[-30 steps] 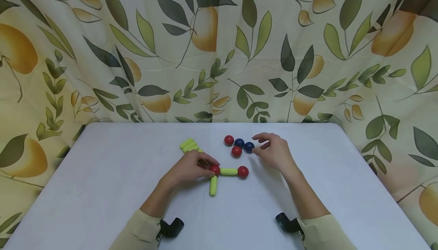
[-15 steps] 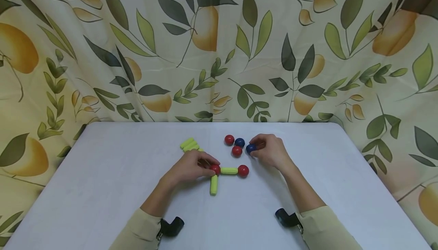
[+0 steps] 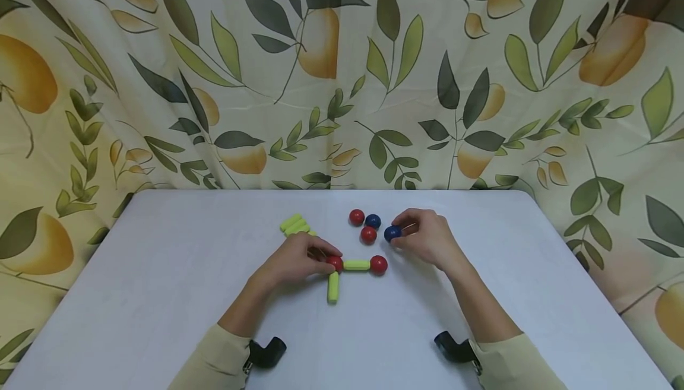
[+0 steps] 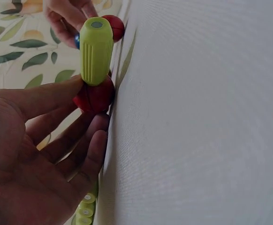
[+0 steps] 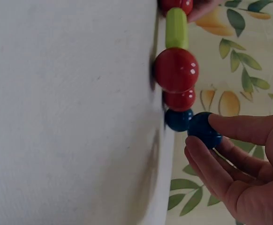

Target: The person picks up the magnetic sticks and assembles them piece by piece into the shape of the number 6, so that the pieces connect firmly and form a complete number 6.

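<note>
My left hand (image 3: 294, 259) pinches a red ball (image 4: 95, 96) between thumb and fingers. Two green rods join that ball: one green rod (image 3: 333, 288) points toward me, its end showing a grey disc in the left wrist view. The other green rod (image 3: 356, 265) runs right to a second red ball (image 3: 379, 265). In my right hand (image 3: 427, 237) a dark blue ball (image 5: 204, 130) is held between thumb and fingertips, right of the loose balls. Those are a red ball (image 3: 357, 218), another red ball (image 3: 368, 235) and a blue ball (image 3: 373, 222).
Several green rods (image 3: 294, 224) lie side by side beyond my left hand, partly hidden by it. The white table (image 3: 160, 295) ends at a leaf-and-fruit patterned curtain (image 3: 342, 111). A black wrist camera (image 3: 267, 352) sits at the left sleeve, another black camera (image 3: 454, 348) at the right.
My right hand has closed its fingers on the blue ball and drawn it slightly away from the other loose balls. The left hand keeps its hold on the red ball.
</note>
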### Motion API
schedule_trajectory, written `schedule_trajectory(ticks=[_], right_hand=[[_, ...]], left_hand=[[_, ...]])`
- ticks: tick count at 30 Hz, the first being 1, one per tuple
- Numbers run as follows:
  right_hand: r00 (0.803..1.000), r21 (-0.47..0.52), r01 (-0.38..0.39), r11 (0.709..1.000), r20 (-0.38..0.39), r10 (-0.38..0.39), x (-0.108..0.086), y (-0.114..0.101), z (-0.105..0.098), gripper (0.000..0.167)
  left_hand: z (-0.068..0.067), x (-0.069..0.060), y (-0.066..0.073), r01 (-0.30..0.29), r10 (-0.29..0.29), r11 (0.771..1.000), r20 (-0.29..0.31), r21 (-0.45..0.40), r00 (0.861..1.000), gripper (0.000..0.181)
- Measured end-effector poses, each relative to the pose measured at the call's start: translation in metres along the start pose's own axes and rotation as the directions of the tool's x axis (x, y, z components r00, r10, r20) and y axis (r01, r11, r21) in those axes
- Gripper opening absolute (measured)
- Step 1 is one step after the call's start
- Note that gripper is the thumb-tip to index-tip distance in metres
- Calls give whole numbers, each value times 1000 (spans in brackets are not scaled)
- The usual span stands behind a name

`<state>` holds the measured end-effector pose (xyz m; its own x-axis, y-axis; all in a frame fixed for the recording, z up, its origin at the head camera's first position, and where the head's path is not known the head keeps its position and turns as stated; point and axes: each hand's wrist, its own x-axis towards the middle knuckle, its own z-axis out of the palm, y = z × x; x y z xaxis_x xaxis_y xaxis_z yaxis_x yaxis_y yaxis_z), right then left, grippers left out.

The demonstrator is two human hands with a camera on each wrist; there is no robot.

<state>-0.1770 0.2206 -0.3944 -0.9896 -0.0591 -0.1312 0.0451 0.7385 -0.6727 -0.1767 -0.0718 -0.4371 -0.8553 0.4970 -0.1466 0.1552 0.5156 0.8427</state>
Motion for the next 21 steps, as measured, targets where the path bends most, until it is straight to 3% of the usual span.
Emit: schedule_trajectory(ticks=[11,21], right_hand=[[989,3,144,990,27,-144,-35,-20,2,29],[948,11,248,969,201,-245,-54,-37,26,25]], left_hand=[[0,-2,3,-15,15,1000,-6,13,1000,24],[-1,0,3,-5,5,1000,-2,23,1000,24]])
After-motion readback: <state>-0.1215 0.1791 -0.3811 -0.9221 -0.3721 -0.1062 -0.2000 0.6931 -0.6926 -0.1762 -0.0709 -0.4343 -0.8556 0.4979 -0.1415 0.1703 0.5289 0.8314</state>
